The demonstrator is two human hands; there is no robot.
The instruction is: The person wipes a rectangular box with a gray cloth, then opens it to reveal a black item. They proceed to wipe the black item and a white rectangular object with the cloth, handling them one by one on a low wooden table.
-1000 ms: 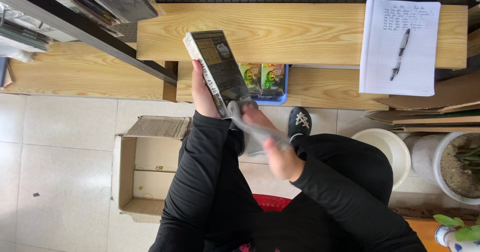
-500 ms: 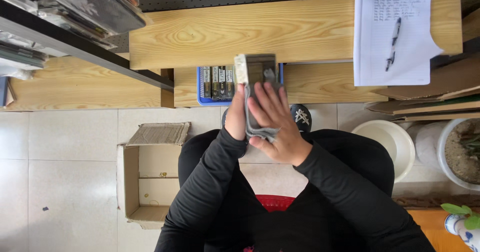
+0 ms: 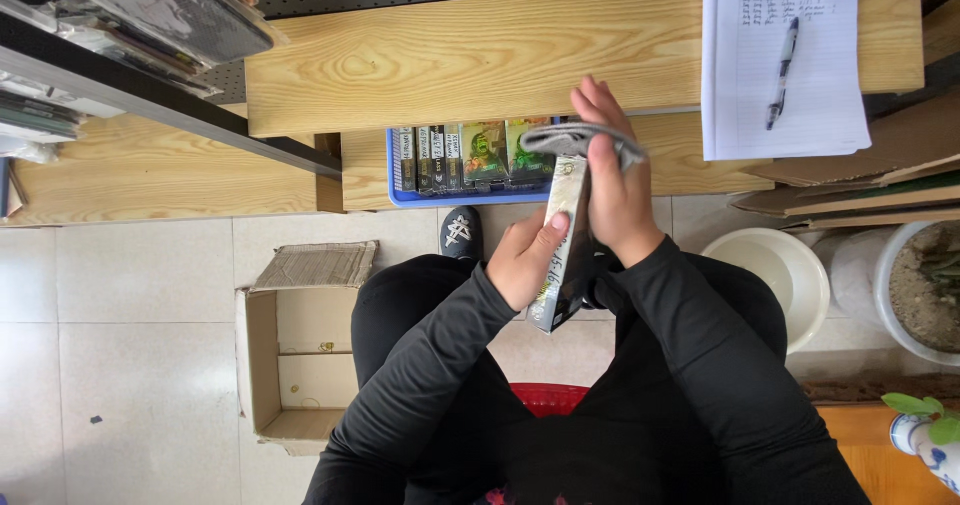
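My left hand (image 3: pixel 527 256) grips a slim boxed case (image 3: pixel 562 237) by its edge, held upright over my lap with its spine facing me. My right hand (image 3: pixel 612 180) presses a grey cloth (image 3: pixel 570 138) against the case's upper end, fingers spread over it. Just beyond the hands, a blue tray (image 3: pixel 440 197) on the lower wooden shelf holds a row of similar boxed cases (image 3: pixel 462 155) standing side by side.
An open cardboard box (image 3: pixel 290 360) sits on the tiled floor at my left. A paper sheet with a pen (image 3: pixel 781 60) lies on the wooden shelf top right. A white bucket (image 3: pixel 775 275) and a plant pot (image 3: pixel 915 285) stand at right. A red stool edge (image 3: pixel 548 397) shows below.
The case has turned from flat-facing to edge-on and shifted right. My right hand with the cloth moved from the case's front up to its top end.
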